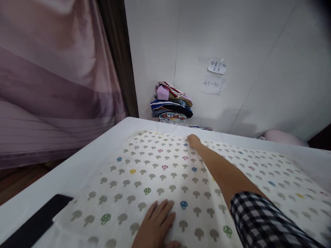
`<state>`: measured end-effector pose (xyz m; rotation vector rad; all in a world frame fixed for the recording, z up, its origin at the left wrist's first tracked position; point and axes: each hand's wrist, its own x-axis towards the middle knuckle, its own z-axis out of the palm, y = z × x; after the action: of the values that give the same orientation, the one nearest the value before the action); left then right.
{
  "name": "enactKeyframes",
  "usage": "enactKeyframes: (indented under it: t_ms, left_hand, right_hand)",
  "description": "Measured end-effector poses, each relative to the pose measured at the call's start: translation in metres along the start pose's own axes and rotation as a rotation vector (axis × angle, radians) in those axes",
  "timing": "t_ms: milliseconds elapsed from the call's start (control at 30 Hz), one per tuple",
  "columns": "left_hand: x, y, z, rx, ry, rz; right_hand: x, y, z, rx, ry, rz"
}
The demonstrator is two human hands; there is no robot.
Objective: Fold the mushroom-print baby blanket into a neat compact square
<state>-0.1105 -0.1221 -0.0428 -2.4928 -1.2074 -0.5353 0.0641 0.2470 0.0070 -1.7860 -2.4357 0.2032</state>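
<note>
A cream cloth (pixel 157 179) printed with grey and coloured mushrooms lies spread over the white table. At its far edge my right hand (pixel 193 141) is closed, fingers curled on the fabric there, with the arm stretched across the cloth. My left hand (pixel 156 224) rests palm down on the near part of the cloth, fingers extended and slightly apart. Soft creases run through the fabric beside the right arm.
A dark flat strip (pixel 38 220) lies at the table's left side. Beyond the far table edge (pixel 144 121) is a stack of folded clothes (pixel 172 103) against the wall. A pinkish curtain (pixel 59 86) hangs at left. Paper notes (pixel 213 84) are taped up, and a pink bundle (pixel 283 137) sits behind the table.
</note>
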Motion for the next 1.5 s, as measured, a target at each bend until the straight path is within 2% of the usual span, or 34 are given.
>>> enactKeyframes:
  t_ms: [100,233,367,467,667,867,1067,1167,1300,1500]
  left_hand:
    - [-0.001,-0.001,0.006,0.1,0.034,0.035]
    - [0.009,0.001,-0.003,0.185,0.098,0.041]
    - [0.016,0.002,-0.008,0.224,0.14,0.053]
    - [0.015,0.002,-0.005,0.244,0.149,0.061]
    - [0.01,0.006,0.0,0.24,0.136,0.055]
    - [0.004,0.012,0.011,0.204,0.197,0.016]
    - [0.007,0.01,-0.001,0.176,0.102,0.072]
    - [0.009,0.011,-0.005,0.173,0.11,0.071]
    - [0.008,0.013,0.0,0.174,0.142,0.05]
    - [0.007,0.013,0.002,0.171,0.127,0.057]
  right_hand:
    - [0.014,0.001,0.003,-0.078,-0.032,-0.029]
    - [0.018,0.003,0.004,-0.148,-0.038,-0.07]
    - [0.015,0.0,0.004,-0.2,0.011,-0.094]
    - [0.014,-0.003,0.005,-0.218,0.048,-0.088]
    - [0.014,-0.004,0.008,-0.215,0.044,-0.07]
    - [0.022,-0.008,0.001,-0.179,-0.022,-0.084]
    - [0.023,-0.016,0.007,-0.158,0.0,-0.086]
    - [0.023,-0.018,0.01,-0.152,0.014,-0.058]
    - [0.026,-0.021,0.008,-0.133,-0.015,-0.08]
    - [0.027,-0.025,0.01,-0.106,0.003,-0.065]
